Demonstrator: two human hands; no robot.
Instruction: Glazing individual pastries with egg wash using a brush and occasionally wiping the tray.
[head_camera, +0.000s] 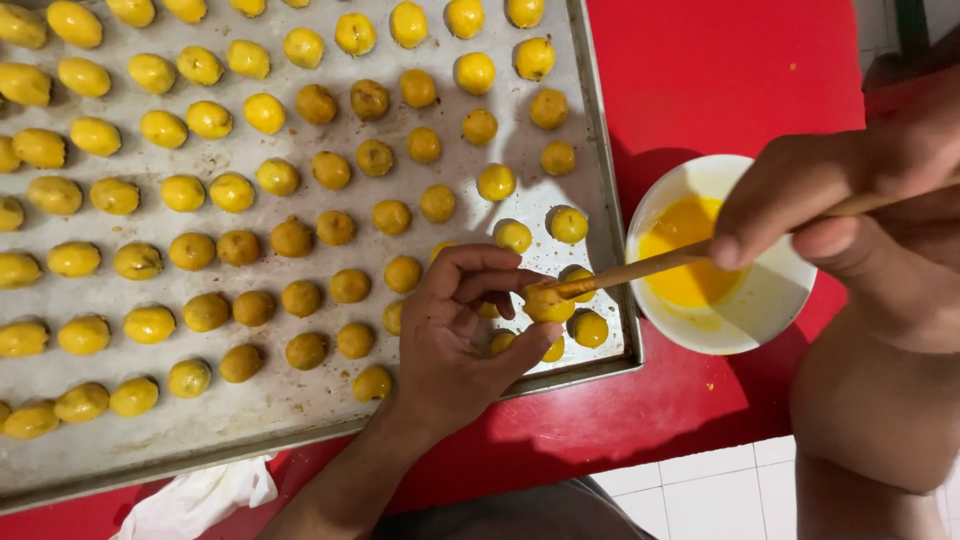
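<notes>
My left hand (455, 335) hovers over the near right corner of a metal baking tray (260, 415) and pinches one small round pastry ball (546, 303) between thumb and fingers. My right hand (830, 190) grips a wooden-handled brush (640, 270) whose tip touches that ball. Several rows of small pastry balls (290, 240) cover the tray, some bright yellow and glossy, others duller brown. A white bowl (770, 300) with yellow egg wash sits just right of the tray, under the brush handle.
The tray and bowl rest on a red surface (700, 80). A crumpled white cloth (200, 495) lies under the tray's near edge. White floor tiles (710, 490) show at the bottom right, beside my bare leg (880, 410).
</notes>
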